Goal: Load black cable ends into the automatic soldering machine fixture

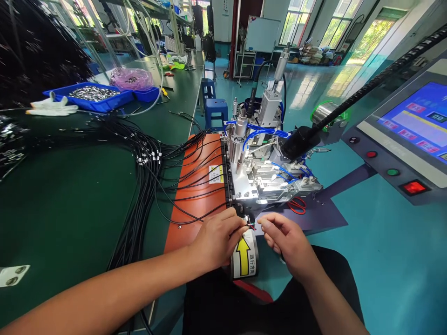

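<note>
Black cable end [248, 224], tiny and half hidden by fingertips, sits pinched between both hands: left hand [216, 239] and right hand [286, 242] closed on it, just before the machine [258, 177]; farther cables [146, 158] blur together across the table [70, 204].

Bright workshop with a glossy teal floor and long green workbenches

Daylight comes through tall multi-pane windows [337, 21] at the far wall and reflects off the shiny teal-painted floor [384, 260]. A long dark-green workbench [70, 209] runs down the left, with two blue plastic stools [215, 111] beside it. A white freestanding board [261, 33] stands near the back.
</note>
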Demonstrator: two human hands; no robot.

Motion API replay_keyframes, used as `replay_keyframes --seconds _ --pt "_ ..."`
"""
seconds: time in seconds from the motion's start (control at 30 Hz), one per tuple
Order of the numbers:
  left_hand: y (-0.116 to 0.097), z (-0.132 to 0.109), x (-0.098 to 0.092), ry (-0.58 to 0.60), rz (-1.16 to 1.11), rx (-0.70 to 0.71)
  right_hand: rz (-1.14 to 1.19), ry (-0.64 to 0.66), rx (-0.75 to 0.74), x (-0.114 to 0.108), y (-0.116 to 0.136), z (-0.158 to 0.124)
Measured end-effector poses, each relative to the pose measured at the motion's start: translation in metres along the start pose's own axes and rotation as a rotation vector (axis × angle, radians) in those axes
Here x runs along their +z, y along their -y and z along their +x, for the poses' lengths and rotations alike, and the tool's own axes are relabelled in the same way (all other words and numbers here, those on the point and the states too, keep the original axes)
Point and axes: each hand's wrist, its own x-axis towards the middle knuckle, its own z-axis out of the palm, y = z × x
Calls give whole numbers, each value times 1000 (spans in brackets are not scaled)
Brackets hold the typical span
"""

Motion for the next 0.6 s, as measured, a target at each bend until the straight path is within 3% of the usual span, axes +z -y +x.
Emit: replay_keyframes --seconds 0.17,0.6 --pt "0 -1 -1 17 20 14 -86 132 -50 1 11 5" --pt "0 -1 -1 14 12 13 60 146 -46 9 4 8"
